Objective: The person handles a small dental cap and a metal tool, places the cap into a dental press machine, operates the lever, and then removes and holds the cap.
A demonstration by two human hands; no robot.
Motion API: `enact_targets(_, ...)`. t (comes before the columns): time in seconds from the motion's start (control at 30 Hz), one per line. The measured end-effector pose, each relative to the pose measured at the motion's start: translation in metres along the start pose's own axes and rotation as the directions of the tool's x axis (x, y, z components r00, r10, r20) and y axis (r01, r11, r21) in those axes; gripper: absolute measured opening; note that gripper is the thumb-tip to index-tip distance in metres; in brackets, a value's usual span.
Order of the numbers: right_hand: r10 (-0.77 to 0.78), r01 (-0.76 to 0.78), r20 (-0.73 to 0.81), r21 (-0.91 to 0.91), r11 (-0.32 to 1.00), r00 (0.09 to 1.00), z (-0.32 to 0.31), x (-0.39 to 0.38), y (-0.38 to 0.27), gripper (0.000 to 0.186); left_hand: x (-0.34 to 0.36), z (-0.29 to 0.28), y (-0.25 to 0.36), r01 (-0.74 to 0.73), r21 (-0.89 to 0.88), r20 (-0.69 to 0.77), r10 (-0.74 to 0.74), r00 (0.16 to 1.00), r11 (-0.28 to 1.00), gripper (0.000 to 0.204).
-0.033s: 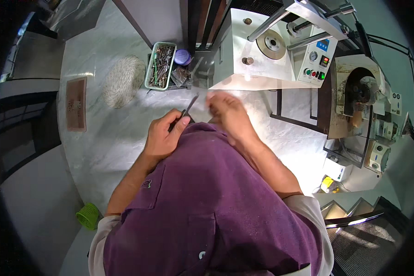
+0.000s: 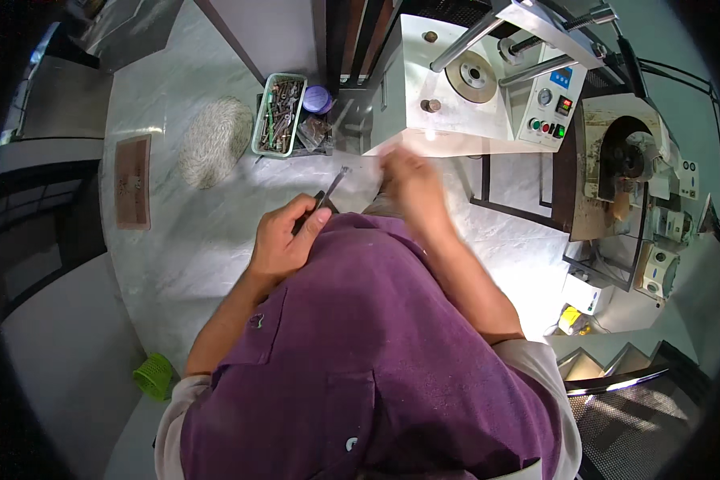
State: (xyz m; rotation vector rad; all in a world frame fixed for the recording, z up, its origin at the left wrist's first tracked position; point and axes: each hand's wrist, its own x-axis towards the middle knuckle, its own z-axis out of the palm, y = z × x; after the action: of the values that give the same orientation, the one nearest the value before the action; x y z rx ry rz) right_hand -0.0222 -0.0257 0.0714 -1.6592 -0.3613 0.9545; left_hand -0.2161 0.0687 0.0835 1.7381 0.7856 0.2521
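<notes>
In the head view, my left hand (image 2: 290, 236) is closed around a thin metal tool (image 2: 340, 178) with a dark lower part, held at waist level over my purple apron (image 2: 336, 312). Its slim tip points up and to the right, and what exactly the tool is I cannot make out. My right hand (image 2: 414, 192) is to the right of it, apart from the tool and smeared by motion, just below the front edge of a white machine (image 2: 408, 136); its fingers are too blurred to read.
A tray of metal pieces (image 2: 280, 112) sits beside a purple round container (image 2: 318, 99). A woven mat (image 2: 214, 140) and a brown mat (image 2: 133, 181) lie on the floor. A dark metal stand (image 2: 564, 184) carries equipment at right. A green basket (image 2: 153, 376) is lower left.
My right hand has moved rightward, away from the tool in my left hand. My left hand and the tool have shifted only slightly.
</notes>
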Motion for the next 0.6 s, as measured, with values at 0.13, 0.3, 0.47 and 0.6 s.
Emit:
enact_targets(0.13, 0.082, -0.048, 0.226, -0.150, 0.987, 0.971, -0.038, 0.000, -0.015, 0.027, -0.011, -0.005, -0.007, 0.061, -0.054, -0.008, -0.061, 0.998, 0.997, 0.027)
enact_targets(0.3, 0.139, -0.170, 0.481, 0.021, 0.985, 0.865, -0.007, -0.025, -0.030, 0.029, -0.005, -0.004, -0.005, 0.006, -0.070, -0.010, -0.007, 1.000, 0.998, 0.027)
enact_targets(0.47, 0.150, -0.106, 0.496, -0.116, 0.988, 0.855, 0.005, -0.028, -0.045, 0.036, -0.003, -0.004, -0.009, -0.053, -0.059, -0.013, 0.052, 0.999, 0.997, 0.023)
enact_targets(0.6, 0.173, -0.108, 0.536, -0.151, 0.983, 0.826, 0.001, -0.024, -0.046, 0.038, -0.003, -0.003, -0.005, -0.075, -0.008, -0.030, 0.075, 0.997, 0.997, 0.021)
